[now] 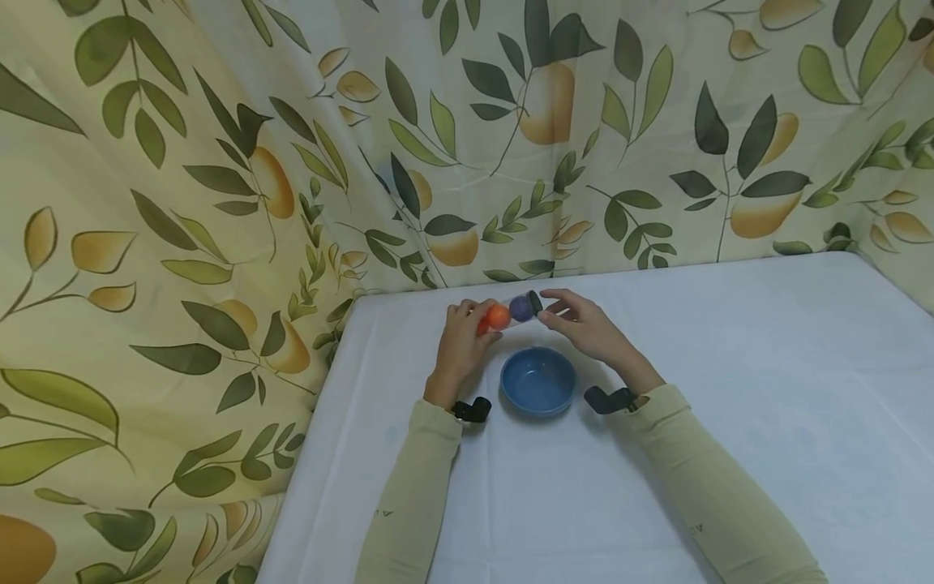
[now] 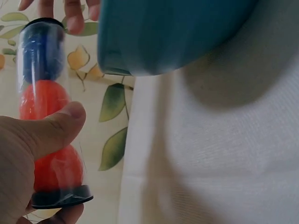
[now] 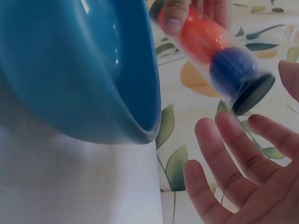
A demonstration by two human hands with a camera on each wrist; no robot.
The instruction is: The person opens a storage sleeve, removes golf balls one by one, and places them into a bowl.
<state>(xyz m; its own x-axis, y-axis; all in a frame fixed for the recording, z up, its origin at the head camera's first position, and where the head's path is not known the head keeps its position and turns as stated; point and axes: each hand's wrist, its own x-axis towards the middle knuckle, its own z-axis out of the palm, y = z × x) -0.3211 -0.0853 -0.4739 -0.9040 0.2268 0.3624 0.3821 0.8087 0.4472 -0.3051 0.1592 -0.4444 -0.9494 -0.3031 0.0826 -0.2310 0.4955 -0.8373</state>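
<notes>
My left hand [image 1: 460, 341] grips a clear plastic tube [image 2: 65, 107] above the far part of the table, its thumb lying across the side. Inside the tube are two orange-red balls [image 2: 58, 170] and one dark blue ball [image 3: 232, 69]. Black caps [image 3: 253, 94] close both ends. My right hand [image 1: 589, 328] is at the blue-ball end, fingers spread and slightly bent, fingertips right by the cap. In the right wrist view its palm faces the tube with nothing held. Nearer to me, between the forearms, a blue bowl [image 1: 538, 381] stands on the table.
A white cloth covers the table [image 1: 730, 389]. Behind and to the left hangs a leaf-patterned curtain [image 1: 467, 186], close to the table's far edge. Each wrist carries a black strapped camera [image 1: 473, 410].
</notes>
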